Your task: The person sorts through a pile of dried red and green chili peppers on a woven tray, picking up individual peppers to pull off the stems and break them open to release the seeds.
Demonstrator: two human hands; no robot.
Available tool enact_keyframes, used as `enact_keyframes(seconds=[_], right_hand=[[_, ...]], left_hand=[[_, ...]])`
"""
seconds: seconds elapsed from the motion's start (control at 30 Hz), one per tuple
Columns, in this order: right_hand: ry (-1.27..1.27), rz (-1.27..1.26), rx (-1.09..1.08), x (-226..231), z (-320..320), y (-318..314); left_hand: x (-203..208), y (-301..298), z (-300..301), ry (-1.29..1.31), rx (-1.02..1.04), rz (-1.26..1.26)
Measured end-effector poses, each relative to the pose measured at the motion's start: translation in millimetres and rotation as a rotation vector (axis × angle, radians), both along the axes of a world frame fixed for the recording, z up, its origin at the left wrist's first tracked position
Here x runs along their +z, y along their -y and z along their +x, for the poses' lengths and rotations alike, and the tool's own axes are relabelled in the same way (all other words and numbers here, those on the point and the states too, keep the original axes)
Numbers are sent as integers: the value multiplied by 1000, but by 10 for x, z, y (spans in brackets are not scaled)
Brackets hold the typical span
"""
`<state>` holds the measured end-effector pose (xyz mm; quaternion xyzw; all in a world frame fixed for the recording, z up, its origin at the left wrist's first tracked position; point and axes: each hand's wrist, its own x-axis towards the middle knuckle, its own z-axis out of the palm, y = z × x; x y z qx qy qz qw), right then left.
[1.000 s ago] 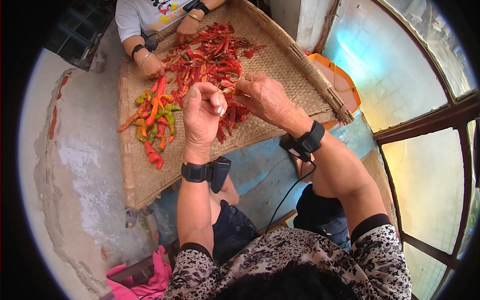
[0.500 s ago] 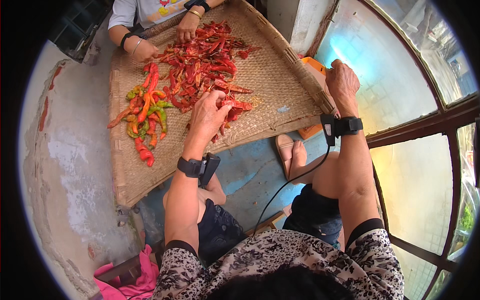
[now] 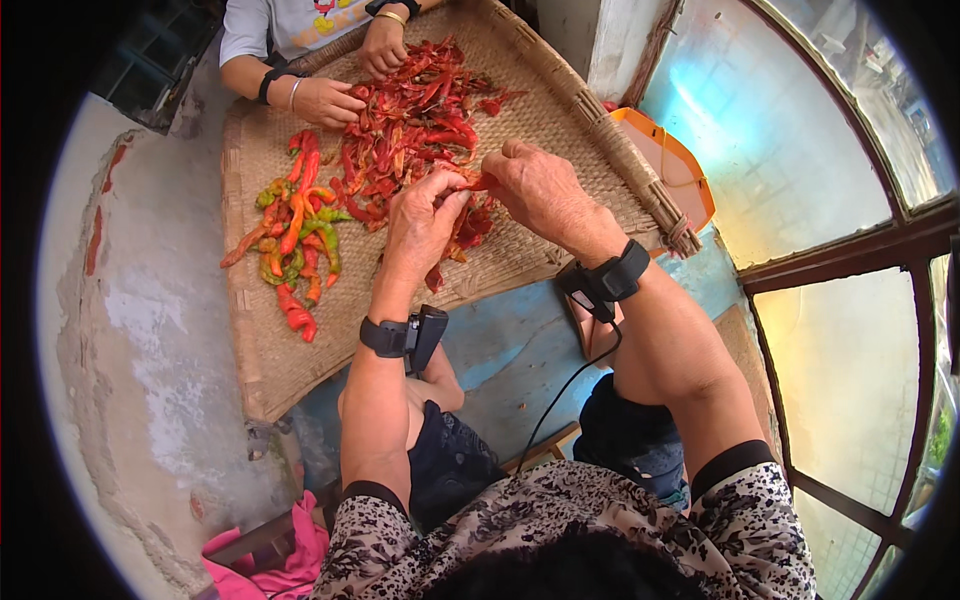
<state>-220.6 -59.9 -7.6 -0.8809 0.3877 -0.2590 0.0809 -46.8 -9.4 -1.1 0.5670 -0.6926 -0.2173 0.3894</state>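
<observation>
While a person's two bare hands meet just above a woven tray (image 3: pixel 305 370), a red chilli (image 3: pixel 479 183) is held between them, at 12 o'clock from the middle of the view. The left hand (image 3: pixel 425 222), at 11 o'clock, pinches one end with thumb and forefinger. The right hand (image 3: pixel 545 197), at 1 o'clock, has its fingers pressed together at the other end; its fingertips are partly hidden. Beyond them, towards 11 o'clock, lies a pile (image 3: pixel 430 120) of wrinkled red chillies, its near part blocked from view by the hands. At 10 o'clock, fresh peppers (image 3: pixel 297 225) in red, orange and green sit in a heap of their own. A co-worker's hands (image 3: pixel 330 102) are at the pile's far side, at 11 o'clock, beside a white shirt (image 3: pixel 300 28). The tray's raised rim stands between the right hand and an orange tub (image 3: pixel 697 175) at 2 o'clock. Both wrists wear a black band (image 3: pixel 622 272), and a black cable (image 3: pixel 550 408) hangs at 5 o'clock. A worn wall (image 3: pixel 140 300) fills 9 o'clock, a framed window (image 3: pixel 845 385) 3 o'clock, and a pink cloth (image 3: pixel 305 550) lies at 7 o'clock
</observation>
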Motion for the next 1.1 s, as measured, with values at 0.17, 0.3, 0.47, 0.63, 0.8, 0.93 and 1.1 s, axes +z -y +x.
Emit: enact_keyframes(seconds=[0.17,0.3,0.47,0.63,0.8,0.93,1.1], right_hand=[[123,-169,-219,154,-186,126],[204,-237,-629,257,-722,274],[-24,-119,-852,144,-1088,275],[299,-166,-224,23,-639,159],[307,458,-2,-4,-55,-16],[531,410,-38,75,-23,-9],[490,-371,-397,227,-658,198]], left_hand=[[23,-67,105,254,59,163],[-204,-143,193,471,-13,39],[-275,-138,283,481,38,30],[-149,-64,128,178,103,-2],[-174,-60,-134,-31,24,47],[-126,-12,-92,-38,19,22],[-133,51,488,403,314,1]])
